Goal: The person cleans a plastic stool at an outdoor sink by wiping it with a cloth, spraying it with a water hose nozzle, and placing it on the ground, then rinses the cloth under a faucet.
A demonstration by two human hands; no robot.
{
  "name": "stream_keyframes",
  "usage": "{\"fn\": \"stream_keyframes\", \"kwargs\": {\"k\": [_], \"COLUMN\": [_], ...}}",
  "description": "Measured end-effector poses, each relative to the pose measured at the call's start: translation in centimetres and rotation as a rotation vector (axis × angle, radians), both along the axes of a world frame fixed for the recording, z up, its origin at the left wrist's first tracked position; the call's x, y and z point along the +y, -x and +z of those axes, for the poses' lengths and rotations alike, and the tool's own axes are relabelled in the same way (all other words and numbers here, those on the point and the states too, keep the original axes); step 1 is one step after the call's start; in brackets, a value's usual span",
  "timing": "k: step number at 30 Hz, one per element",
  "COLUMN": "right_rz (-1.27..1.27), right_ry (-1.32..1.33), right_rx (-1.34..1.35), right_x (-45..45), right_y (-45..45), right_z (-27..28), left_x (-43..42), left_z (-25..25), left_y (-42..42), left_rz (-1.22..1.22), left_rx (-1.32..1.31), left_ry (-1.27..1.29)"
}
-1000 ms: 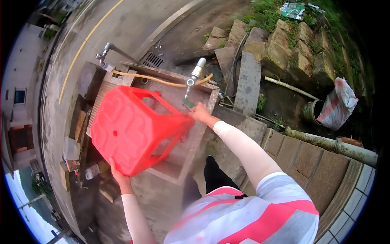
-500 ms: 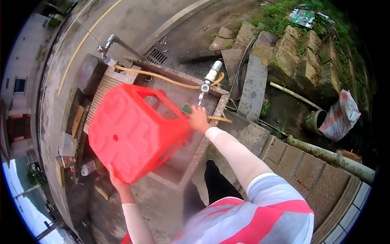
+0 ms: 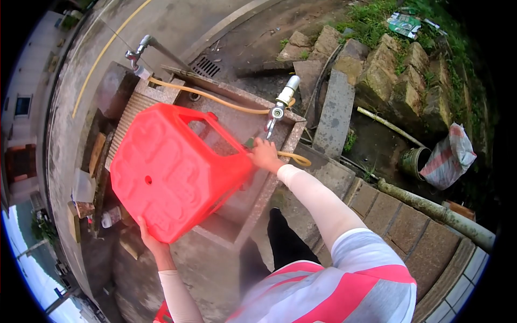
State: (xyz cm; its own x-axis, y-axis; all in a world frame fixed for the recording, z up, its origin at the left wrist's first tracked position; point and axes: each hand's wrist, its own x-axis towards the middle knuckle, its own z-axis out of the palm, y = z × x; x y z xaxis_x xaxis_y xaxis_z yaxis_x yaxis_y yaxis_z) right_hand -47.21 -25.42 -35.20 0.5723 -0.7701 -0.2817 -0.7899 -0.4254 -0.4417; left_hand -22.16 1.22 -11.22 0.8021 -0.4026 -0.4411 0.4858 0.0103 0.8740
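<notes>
A red plastic stool (image 3: 161, 172) is tipped on its side over a stone sink (image 3: 237, 229), its seat facing left. My left hand (image 3: 155, 243) grips the lower edge of the seat, thumb on the top face and the other fingers hidden underneath. At the leg end, my right hand (image 3: 264, 156) is closed against the stool. A small green pad (image 3: 249, 142) pokes out from its fingertips; most of it is covered. Just beyond that hand is a metal tap (image 3: 277, 113) with a white filter fitting.
A second tap (image 3: 137, 54) at the upper left feeds a tan hose (image 3: 215, 102) running across the sink. A ribbed washboard slab (image 3: 126, 126) adjoins the sink. To the right are a bucket (image 3: 413, 163), a woven sack (image 3: 451, 156) and a mossy pipe (image 3: 431, 210).
The stool has shifted slightly left and up in the view, and my left hand with it. My right hand stays close to the stool's leg.
</notes>
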Motion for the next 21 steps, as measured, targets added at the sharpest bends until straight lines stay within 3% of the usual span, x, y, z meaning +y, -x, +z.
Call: {"fn": "stream_keyframes", "kwargs": {"k": [4, 13, 16, 21], "right_rz": [-0.193, -0.195, -0.087, 0.076], "right_ry": [-0.236, 0.048, 0.125, 0.116], "right_rx": [0.095, -0.145, -0.319, -0.059], "right_x": [-1.8, -1.1, -1.1, -1.6], "right_y": [-0.6, 2.9, 5.0, 4.4], "right_z": [1.2, 3.9, 1.3, 0.2], "left_x": [0.1, 0.1, -0.2, -0.1], "left_z": [0.0, -0.1, 0.2, 0.1], "left_y": [0.0, -0.1, 0.2, 0.1], "left_rz": [0.003, 0.021, 0.018, 0.015], "left_rx": [0.012, 0.015, 0.015, 0.017], "left_ry": [-0.010, 0.009, 0.025, 0.017]}}
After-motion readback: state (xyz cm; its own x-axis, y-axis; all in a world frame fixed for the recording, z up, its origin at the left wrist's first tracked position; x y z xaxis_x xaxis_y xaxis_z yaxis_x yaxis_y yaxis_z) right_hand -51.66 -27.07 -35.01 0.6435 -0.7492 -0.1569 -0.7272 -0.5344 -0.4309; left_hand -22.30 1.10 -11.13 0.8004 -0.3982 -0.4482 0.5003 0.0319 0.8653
